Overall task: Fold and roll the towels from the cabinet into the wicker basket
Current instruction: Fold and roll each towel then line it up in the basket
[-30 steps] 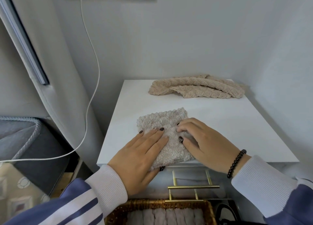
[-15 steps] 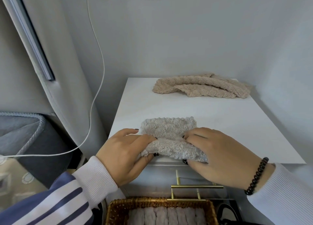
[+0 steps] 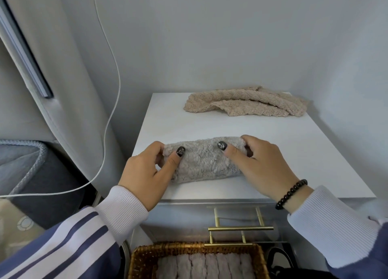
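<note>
A grey fluffy towel (image 3: 204, 161) lies rolled into a tight cylinder near the front of the white cabinet top (image 3: 273, 157). My left hand (image 3: 151, 173) grips its left end, thumb on top and fingers curled behind. My right hand (image 3: 258, 163) grips the right end the same way. A beige towel (image 3: 245, 103) lies crumpled at the back of the cabinet top. Below the front edge stands the wicker basket (image 3: 147, 257), with several rolled grey towels (image 3: 203, 266) side by side in it.
A gold handle (image 3: 240, 228) sticks out from the cabinet front above the basket. A white cable (image 3: 114, 89) hangs down the wall on the left. A grey padded seat (image 3: 25, 163) sits at the left. Walls close in behind and to the right.
The flat folded grey towel has been rolled away from me into a full cylinder. Both hands moved forward with it and now hold its two ends.
</note>
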Motion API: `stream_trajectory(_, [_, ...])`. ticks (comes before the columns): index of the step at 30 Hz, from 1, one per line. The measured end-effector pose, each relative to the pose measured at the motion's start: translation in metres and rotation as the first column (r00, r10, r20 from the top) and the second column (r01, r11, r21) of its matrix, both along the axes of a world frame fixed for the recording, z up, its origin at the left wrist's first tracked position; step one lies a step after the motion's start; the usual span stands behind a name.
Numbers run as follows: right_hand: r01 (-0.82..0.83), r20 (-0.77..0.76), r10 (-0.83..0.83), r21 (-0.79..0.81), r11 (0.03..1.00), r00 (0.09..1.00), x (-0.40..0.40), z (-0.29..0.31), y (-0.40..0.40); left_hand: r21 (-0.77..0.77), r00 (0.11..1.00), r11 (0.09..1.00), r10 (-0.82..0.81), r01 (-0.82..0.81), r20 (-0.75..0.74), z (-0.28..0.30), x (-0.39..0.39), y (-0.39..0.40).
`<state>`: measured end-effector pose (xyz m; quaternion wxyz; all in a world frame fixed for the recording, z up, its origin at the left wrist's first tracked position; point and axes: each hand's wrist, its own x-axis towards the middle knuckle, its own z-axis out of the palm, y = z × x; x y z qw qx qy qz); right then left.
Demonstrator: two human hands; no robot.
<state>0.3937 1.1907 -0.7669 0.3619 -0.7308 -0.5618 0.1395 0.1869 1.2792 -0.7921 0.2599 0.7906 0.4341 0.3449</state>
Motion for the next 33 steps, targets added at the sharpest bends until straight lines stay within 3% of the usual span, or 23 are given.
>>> stream_trajectory(5, [0.154,-0.103,-0.155,-0.018,0.988,0.982,0.003,-0.007,0.015,-0.184,0.991,0.977,0.089,-0.106,-0.099,0.004,0.013,0.009])
stream_trajectory(9, [0.209,-0.147,-0.219,-0.078,0.975,0.965,0.003,-0.005,0.023,-0.17,0.971,0.974,0.111,-0.148,-0.213,0.01,0.022,0.012])
stream_trajectory(11, [0.221,-0.175,-0.233,-0.087,0.971,0.957,0.0,-0.004,0.027,-0.043,0.956,0.988,0.133,-0.149,-0.262,0.014,0.024,0.014])
stream_trajectory(13, [0.211,-0.145,-0.223,-0.094,0.973,0.964,0.0,-0.005,0.03,0.206,0.947,0.972,0.166,-0.111,-0.274,0.017,0.026,0.016])
stream_trajectory(15, [0.201,-0.103,-0.219,-0.158,0.967,0.97,0.002,-0.004,0.035,0.4,0.962,0.916,0.082,0.03,-0.26,0.018,0.03,0.018])
stream_trajectory(18, [0.182,-0.052,-0.197,-0.217,0.959,0.979,0.007,0.0,0.04,0.515,0.93,0.814,-0.08,0.268,-0.358,0.011,0.037,0.015])
stream_trajectory(20, [0.181,-0.068,-0.201,-0.229,0.956,0.977,0.01,0.001,0.043,0.516,0.908,0.792,-0.112,0.327,-0.403,0.008,0.041,0.009])
stream_trajectory(25, [0.231,-0.238,-0.295,-0.263,0.937,0.925,0.016,-0.001,0.047,0.343,0.81,0.859,-0.129,0.379,-0.572,0.009,0.046,-0.001])
stream_trajectory(28, [0.21,-0.264,-0.279,-0.26,0.943,0.923,0.019,-0.002,0.046,0.334,0.766,0.858,-0.101,0.39,-0.635,0.008,0.052,0.002])
stream_trajectory(33, [0.245,-0.339,-0.243,-0.038,0.969,0.909,0.012,-0.005,0.038,0.383,0.718,0.844,-0.003,0.375,-0.696,0.014,0.064,0.01])
